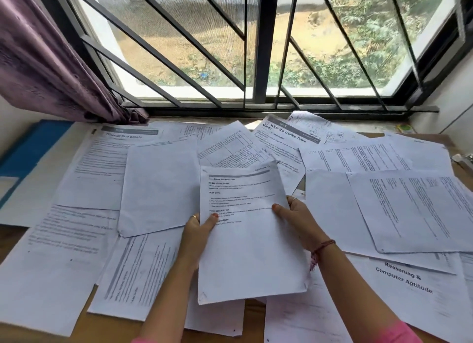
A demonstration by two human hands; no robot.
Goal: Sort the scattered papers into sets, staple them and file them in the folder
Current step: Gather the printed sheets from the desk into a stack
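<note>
Both hands hold one printed sheet [245, 240] upright above the table. My left hand [198, 230] grips its left edge, thumb on the front. At the sheet's right edge, my right hand [297, 219] pinches it the same way. Several white printed papers [158, 186] lie scattered and overlapping across the wooden table [252, 314]. One is headed "Change Bed Sheets" [122, 135], another "Wipe the Coffee Table Clean" [286, 134], another "Reasoning & Computer Aptitude" [404, 278]. A blue folder [30, 150] lies at the far left, partly under papers. A metal object, possibly a stapler [465, 161], shows at the right edge.
A barred window [256, 48] runs along the table's far side. A purple curtain [43, 61] hangs at the back left. A small green object [404, 128] sits on the sill at the back right. A white wall [450, 107] closes the right side.
</note>
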